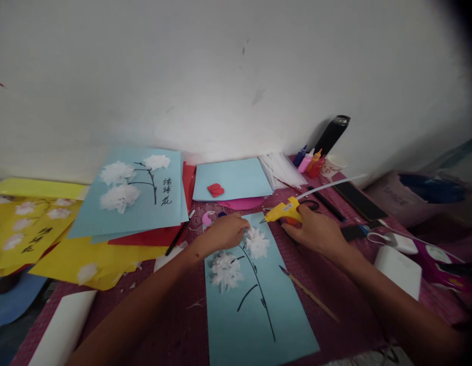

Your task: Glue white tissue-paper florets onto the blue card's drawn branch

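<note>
- Across the middle of the desk (331, 340), running to its front edge, lies a blue sheet (228, 325) bearing white paper flowers (226, 272); it sits between both arms, presumably for easy reach.
- At the sheet's top edge, the left hand (226, 231) bends over the upper flower (258, 246), fingertips drawn together; whether they pinch its petals, I cannot tell.
- Beside the sheet's top right corner, the right hand (316, 229) grasps a yellow glue gun (284, 210) round its handle, seemingly so the nozzle points inward.
- Toward the desk's back left corner, a similar picture (91, 213) rests on stacked paper (139, 237), likely parked clear of the work.
</note>
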